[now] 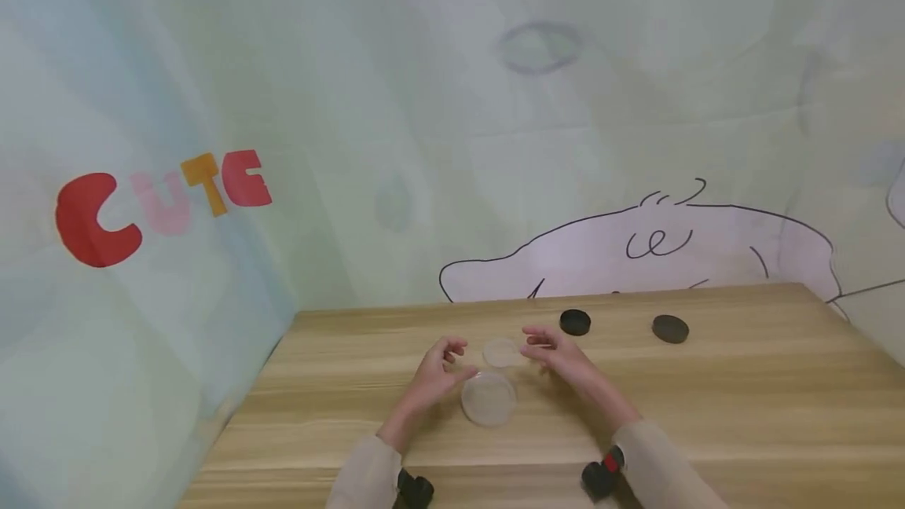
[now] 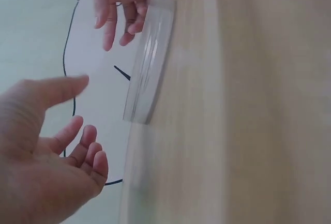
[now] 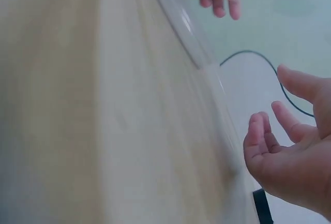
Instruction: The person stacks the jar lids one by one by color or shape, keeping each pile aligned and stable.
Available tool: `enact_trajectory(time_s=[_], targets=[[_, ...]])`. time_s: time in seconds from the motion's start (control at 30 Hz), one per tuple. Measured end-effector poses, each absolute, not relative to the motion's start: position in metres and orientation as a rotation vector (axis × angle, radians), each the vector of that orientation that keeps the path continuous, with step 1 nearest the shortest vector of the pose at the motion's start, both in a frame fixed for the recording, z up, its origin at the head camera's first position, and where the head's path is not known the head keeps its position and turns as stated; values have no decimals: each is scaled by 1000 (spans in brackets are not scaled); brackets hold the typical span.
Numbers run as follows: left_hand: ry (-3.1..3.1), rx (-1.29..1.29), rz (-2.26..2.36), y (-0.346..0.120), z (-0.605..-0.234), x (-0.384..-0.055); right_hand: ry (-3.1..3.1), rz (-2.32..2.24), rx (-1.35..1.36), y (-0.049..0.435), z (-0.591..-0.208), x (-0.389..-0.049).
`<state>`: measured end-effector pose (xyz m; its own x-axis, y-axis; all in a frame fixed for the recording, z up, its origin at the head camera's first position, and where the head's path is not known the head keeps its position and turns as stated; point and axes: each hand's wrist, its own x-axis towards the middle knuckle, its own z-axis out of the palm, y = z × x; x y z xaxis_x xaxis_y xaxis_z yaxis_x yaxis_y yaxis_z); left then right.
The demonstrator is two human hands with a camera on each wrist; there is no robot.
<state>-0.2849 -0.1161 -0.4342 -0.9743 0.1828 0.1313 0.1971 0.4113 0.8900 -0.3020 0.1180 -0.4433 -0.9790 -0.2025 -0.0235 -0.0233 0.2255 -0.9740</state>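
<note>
Two clear round shallow dishes, like petri dish halves, lie on the wooden table. The larger clear dish is nearer me, and the smaller clear dish sits just beyond it. My left hand hovers at their left with fingers loosely bent, its thumb tip near the larger dish's far edge. On the other side, my right hand has its thumb and fingers apart beside the smaller dish. In the left wrist view, a clear dish shows edge-on, apart from the left hand. Neither hand holds anything.
Two black round discs, a left one and a right one, lie toward the table's back edge. The wooden table meets a printed cloth backdrop behind and at the left. Each wrist carries a small black camera.
</note>
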Motion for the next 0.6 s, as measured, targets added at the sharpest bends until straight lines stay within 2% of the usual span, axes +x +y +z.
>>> enact_trajectory(time_s=[0.3, 0.43, 0.6], targets=[[-2504, -78, -1752, -102, -451, -319, 2452, -1851, -165, 102, -457, -313], [-2527, -69, -1717, -102, -460, -321, 2511, -1858, -140, 98, -467, -311], [-2578, -199, -1573, -104, -459, -324, 2599, -1775, -205, 102, -464, -314]])
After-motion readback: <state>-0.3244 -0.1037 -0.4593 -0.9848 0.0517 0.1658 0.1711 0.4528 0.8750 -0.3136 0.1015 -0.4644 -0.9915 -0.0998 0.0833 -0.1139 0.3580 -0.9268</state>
